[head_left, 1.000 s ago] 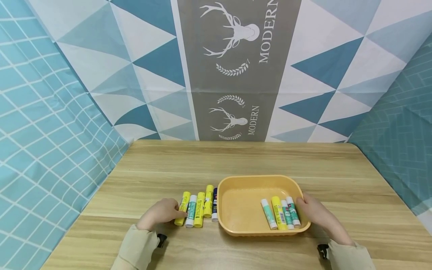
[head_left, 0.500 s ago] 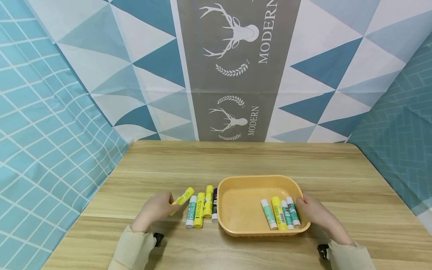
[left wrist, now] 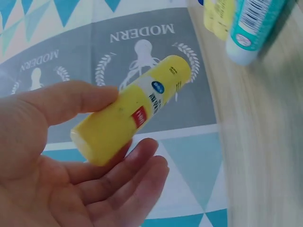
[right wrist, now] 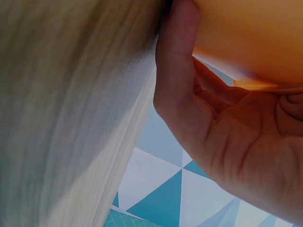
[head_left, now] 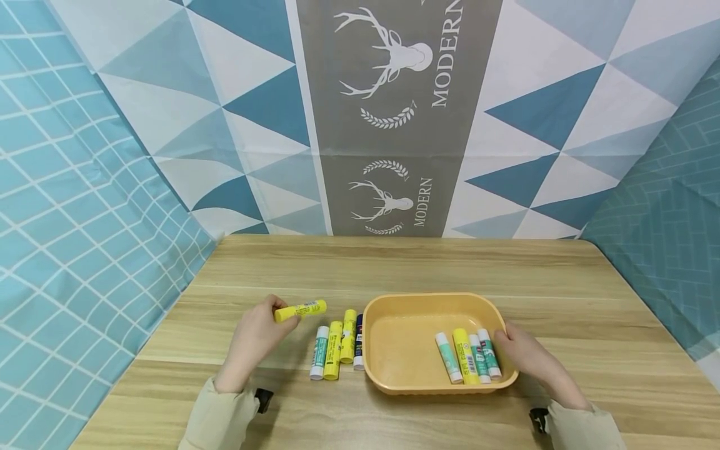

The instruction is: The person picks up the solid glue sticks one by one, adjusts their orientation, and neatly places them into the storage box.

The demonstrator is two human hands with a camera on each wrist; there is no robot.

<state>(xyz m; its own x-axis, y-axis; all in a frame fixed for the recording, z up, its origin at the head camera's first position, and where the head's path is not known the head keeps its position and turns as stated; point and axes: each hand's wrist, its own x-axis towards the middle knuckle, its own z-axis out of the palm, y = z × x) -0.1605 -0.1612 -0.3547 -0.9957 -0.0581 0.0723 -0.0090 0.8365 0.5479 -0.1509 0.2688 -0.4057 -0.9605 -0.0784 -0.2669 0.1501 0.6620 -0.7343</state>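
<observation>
Between its thumb and fingers, my left hand [head_left: 253,340] pinches a yellow glue stick [head_left: 309,307], raised above the table and lying nearly level. The left wrist view shows this glue stick [left wrist: 135,111] with a red label patch, its upper end tilted away from the palm. My right hand [head_left: 531,356] grips the right rim of an orange plastic basket [head_left: 399,344]; in the right wrist view, the fingers [right wrist: 175,71] curl at its outer wall. Inside the basket, a yellow glue stick [head_left: 465,356] lies among green-and-white ones [head_left: 448,357], towards the right side.
Left of the basket, a row of glue sticks lies on the wooden table [head_left: 450,262]: a green-and-white one [head_left: 319,353], two yellow ones [head_left: 333,350] and a dark blue one [head_left: 359,344] against the basket. A patterned cloth [head_left: 394,137] hangs behind the table.
My left hand has picked up the leftmost yellow glue stick from the row, lifted it and turned it from steep to nearly level. My right hand and the basket have stayed in place.
</observation>
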